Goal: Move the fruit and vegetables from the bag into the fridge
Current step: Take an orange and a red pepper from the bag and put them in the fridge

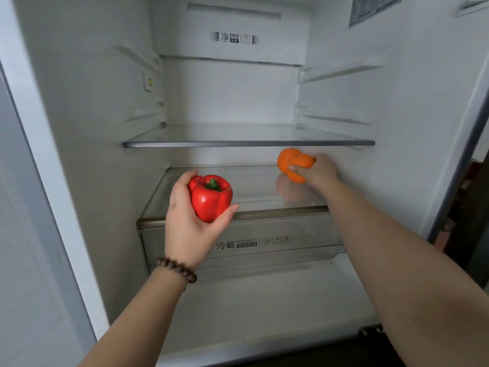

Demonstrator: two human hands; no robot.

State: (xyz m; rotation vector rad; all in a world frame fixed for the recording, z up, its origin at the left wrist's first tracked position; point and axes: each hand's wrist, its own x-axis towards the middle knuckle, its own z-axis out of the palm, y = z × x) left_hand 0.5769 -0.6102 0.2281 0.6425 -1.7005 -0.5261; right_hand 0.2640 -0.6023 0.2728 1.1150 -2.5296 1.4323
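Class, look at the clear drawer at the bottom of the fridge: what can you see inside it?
Nothing shows inside the drawer through its clear front. Its left part is hidden by the left hand holding the red pepper.

Pale wall (23, 234) at left; dark floor (304, 356) below.

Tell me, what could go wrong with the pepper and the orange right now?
1. The orange is round; set on the smooth glass shelf by the right hand, it might roll toward the front edge.
2. The left hand holds the red pepper in front of the shelf, over the drawer; a loose grip could drop it.
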